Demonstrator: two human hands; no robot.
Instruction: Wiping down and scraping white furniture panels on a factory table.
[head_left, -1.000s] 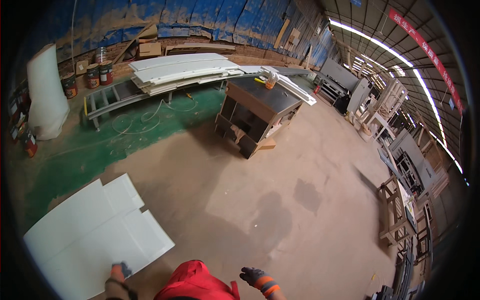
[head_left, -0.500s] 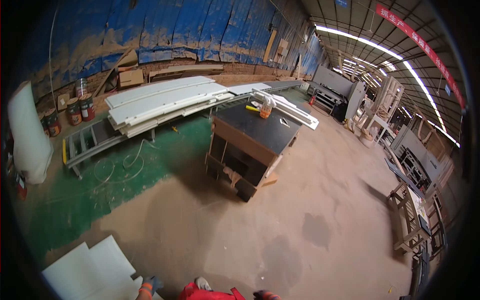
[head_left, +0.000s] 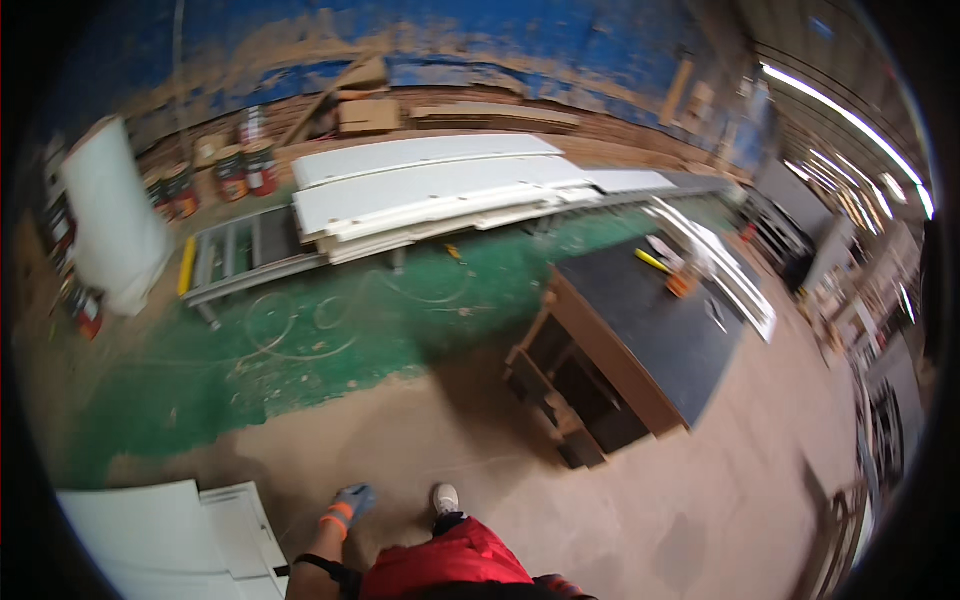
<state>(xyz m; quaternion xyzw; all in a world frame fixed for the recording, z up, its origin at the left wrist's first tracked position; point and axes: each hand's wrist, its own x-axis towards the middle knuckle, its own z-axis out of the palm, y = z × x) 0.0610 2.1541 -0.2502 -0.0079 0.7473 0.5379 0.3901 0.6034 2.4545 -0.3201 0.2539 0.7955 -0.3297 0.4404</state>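
My left hand (head_left: 352, 497), in a grey glove with an orange cuff, hangs low over the concrete floor, beside my red garment (head_left: 445, 556). Nothing shows in it, but blur hides how its fingers are bent. The white panels (head_left: 140, 525) at the lower left lie nearest to it, apart from the hand. Only a dark, reddish bit of my right hand (head_left: 560, 586) shows at the lower edge, its fingers hidden. To the right stands a dark-topped workbench (head_left: 625, 300) with an open-fronted base. On it lie a yellow tool (head_left: 652, 261), an orange container (head_left: 681, 285) and long white strips (head_left: 728, 272).
White panels (head_left: 430, 180) are stacked on a roller conveyor (head_left: 255, 268) along the back. Tins (head_left: 231, 175) and a white wrapped roll (head_left: 118, 220) stand at the left. A thin hose (head_left: 300, 352) loops over the green floor. Machines line the right side.
My view has swung right-to-left and downward, so the workbench and conveyor sit further right in it. My left hand and one shoe now show more fully; my right hand has slipped toward the lower edge.
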